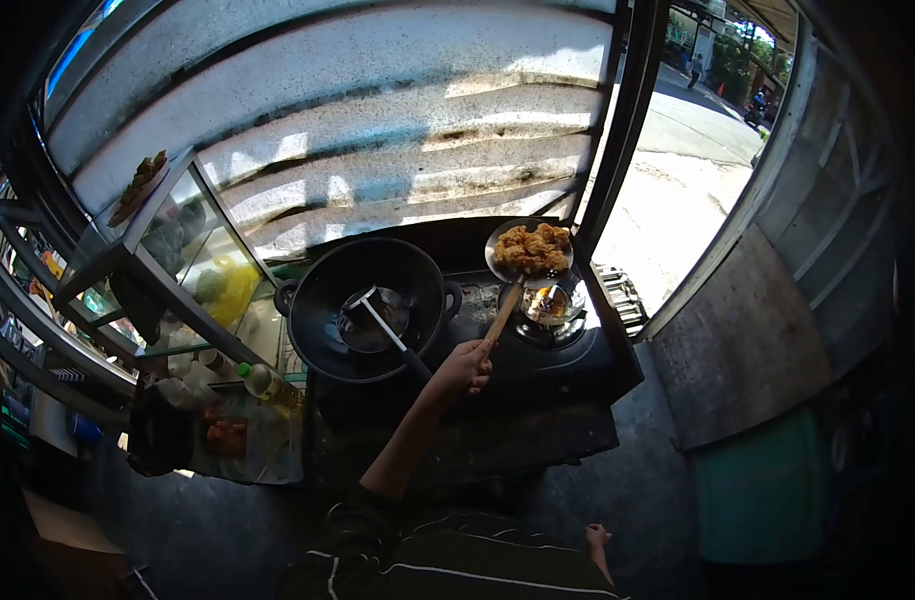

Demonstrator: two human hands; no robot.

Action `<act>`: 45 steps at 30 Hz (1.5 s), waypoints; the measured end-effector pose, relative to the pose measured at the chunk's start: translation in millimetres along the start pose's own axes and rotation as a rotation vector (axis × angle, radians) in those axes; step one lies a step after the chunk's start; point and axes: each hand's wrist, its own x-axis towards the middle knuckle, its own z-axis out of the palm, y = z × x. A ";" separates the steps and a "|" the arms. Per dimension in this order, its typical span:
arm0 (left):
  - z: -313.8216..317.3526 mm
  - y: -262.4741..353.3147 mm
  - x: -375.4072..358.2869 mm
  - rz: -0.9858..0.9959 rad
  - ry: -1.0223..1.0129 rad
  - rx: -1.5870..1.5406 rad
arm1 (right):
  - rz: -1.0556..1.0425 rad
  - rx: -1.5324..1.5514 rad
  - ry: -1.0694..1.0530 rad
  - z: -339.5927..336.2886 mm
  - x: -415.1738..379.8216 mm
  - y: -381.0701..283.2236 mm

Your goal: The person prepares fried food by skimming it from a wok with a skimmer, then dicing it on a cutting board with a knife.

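A: Far left, what is recorded?
B: Brown food pieces (pixel 143 185) on top of a glass case (pixel 236 220). Yellow bag (pixel 236 292) behind the glass. Bottle (pixel 261 381), green cap, just in front of the case.
A: Next, moving right?
B: Black wok (pixel 316 312), two loop handles. A spatula (pixel 381 318) lies in it, metal head inside, dark grip crossing the rim toward the person.
A: Left hand (pixel 463 370)?
B: Clamped around the wooden handle (pixel 503 314) of a skimmer (pixel 495 264), arm stretched forward.
A: Load?
B: Golden-brown fried pieces (pixel 533 248), heaped on the skimmer, above the right side of the stove (pixel 600 355). Whether the skimmer rests on anything: cannot tell. Nearer the person, a shiny round item (pixel 555 303) sits at the burner.
A: Right hand (pixel 598 535)?
B: Low by the body, well apart from the stove. Fingers apart or together: cannot tell.
A: Far right?
B: Wooden panel (pixel 743 340), upright.
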 end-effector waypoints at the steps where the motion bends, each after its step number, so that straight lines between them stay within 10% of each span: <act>1: 7.6 -4.2 12.2 0.001 -0.008 0.001 | 0.002 0.004 0.007 0.0 -0.2 6.2; 32: 93.6 -47.6 69.2 -0.093 0.030 -0.631 | -0.009 0.041 0.020 -20.8 1.6 -14.0; 38: 85.7 -43.6 68.3 -0.072 0.015 -0.541 | -0.690 0.328 0.237 -57.3 -29.6 -186.0; 45: 65.9 -43.0 68.6 -0.058 -0.060 -0.458 | -0.384 0.999 -0.724 -70.6 -36.1 -427.8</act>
